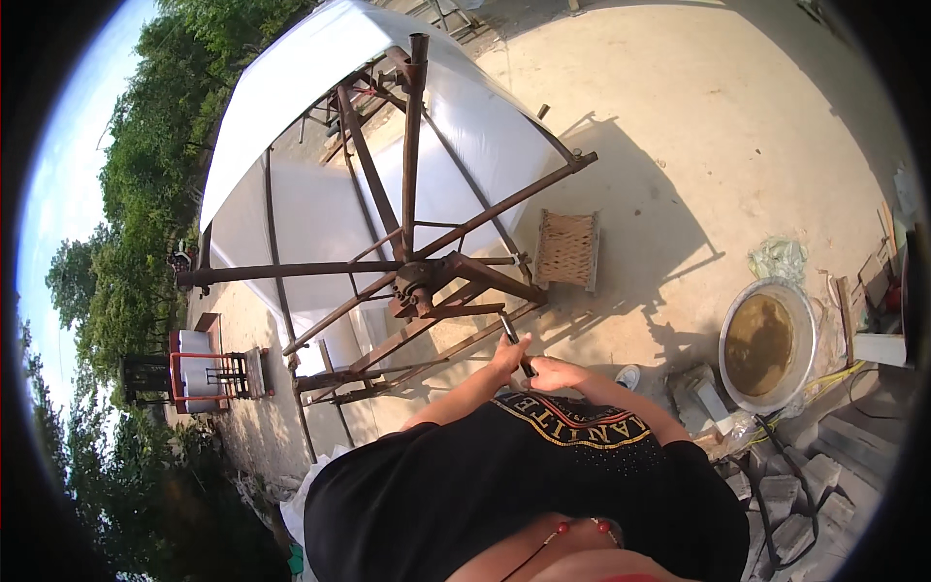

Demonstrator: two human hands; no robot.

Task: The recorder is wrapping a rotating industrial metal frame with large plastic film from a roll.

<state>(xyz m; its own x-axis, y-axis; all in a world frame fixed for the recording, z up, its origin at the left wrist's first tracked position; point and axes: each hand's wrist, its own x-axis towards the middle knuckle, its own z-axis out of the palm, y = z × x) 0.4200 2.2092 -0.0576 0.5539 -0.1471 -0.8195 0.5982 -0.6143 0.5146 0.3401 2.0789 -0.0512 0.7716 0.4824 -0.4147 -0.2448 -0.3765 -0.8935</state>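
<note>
Both my hands are closed around a dark metal crank handle point(511, 331), in front of my body. My left hand point(509, 355) grips it higher up, and my right hand point(551, 373) wraps its lower end, close to my black shirt. From the handle's top a rusty crank arm point(465, 311) runs left to the hub point(415, 283) of a large reel. Rusty pipe spokes point(412, 155) spread out from this hub. A sheet of white translucent plastic film point(310, 58) is stretched over the reel's far bars.
Beyond the reel's right side stands a woven-top stool point(567, 249). A wide metal basin point(729, 373) of murky water sits at the right, above broken concrete blocks point(776, 490) and a black hose. At the left is a red-framed cart point(175, 369) with white drums, near trees.
</note>
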